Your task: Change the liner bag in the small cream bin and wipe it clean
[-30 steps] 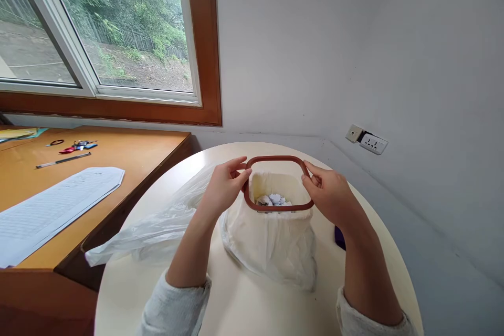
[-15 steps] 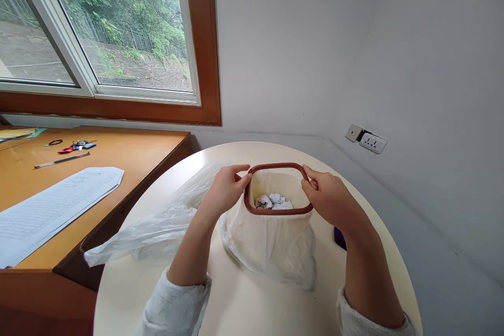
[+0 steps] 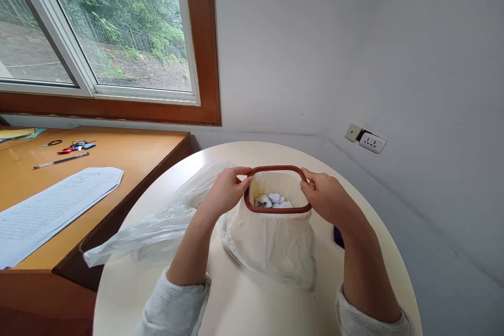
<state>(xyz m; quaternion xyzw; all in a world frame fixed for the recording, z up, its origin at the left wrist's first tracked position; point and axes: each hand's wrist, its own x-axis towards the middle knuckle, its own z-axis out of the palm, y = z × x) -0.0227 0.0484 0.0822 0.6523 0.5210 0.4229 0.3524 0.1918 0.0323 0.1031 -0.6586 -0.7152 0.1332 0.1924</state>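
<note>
A small trash can stands on the round table, lined with a thin white plastic bag (image 3: 271, 247) that hangs down outside it. Around its top sits a reddish-brown rim ring (image 3: 277, 210). Crumpled paper (image 3: 273, 200) lies inside. My left hand (image 3: 228, 189) pinches the ring's left side between thumb and fingers. On the opposite side, my right hand (image 3: 325, 194) grips the ring in the same way. Another clear plastic bag (image 3: 165, 220) lies spread out left of the can, partly behind my left forearm.
The round cream table (image 3: 244, 310) touches a wooden desk (image 3: 145, 152) at left. On the desk lie paper sheets (image 3: 59, 210), a pen (image 3: 61, 161) and keys (image 3: 81, 145). A dark object (image 3: 338, 237) shows beside my right forearm. A wall socket (image 3: 373, 142) is at right.
The far edge of the ring has dropped slightly, with both hands still on it. Otherwise the bags and paper look the same.
</note>
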